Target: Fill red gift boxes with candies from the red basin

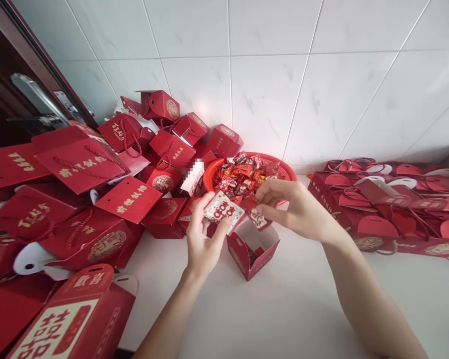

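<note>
My left hand (205, 239) is closed around a white packet with red characters (223, 208), its thumb pressed on the packet's lower right part. My right hand (290, 207) pinches a small red packet (258, 215) with a pale label. Below the two packets stands an open red box (253, 249), white inside, with a few small red pieces at its bottom. Just behind my hands, a red plastic basket (290, 172) holds several wrapped candies (243, 172).
Many red gift boxes (127, 199) with gold lettering and rope handles are heaped at the left. More red boxes (381, 209) stand in rows at the right. A white tiled wall (269, 75) rises behind, and a door handle (39, 97) is at the upper left.
</note>
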Motion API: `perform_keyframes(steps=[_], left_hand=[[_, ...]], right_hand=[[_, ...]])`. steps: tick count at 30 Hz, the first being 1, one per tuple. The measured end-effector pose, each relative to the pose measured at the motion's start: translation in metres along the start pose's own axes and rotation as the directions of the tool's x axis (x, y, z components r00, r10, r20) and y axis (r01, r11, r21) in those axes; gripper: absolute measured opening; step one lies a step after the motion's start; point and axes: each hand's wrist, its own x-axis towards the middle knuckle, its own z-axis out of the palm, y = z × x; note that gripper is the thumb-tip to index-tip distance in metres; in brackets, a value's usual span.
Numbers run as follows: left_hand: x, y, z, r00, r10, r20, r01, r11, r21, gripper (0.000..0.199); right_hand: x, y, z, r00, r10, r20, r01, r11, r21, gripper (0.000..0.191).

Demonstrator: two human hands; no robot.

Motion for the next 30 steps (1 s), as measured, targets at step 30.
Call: perform_keyframes(steps=[30], left_hand=[[0.002,0.003,-0.005,0.952,-0.106,0.288,0.024,0.961,0.275,0.052]], right_hand=[[0.002,0.008,0.015,1.000,0.008,-0.028,-0.012,0.988,-0.151,0.008]])
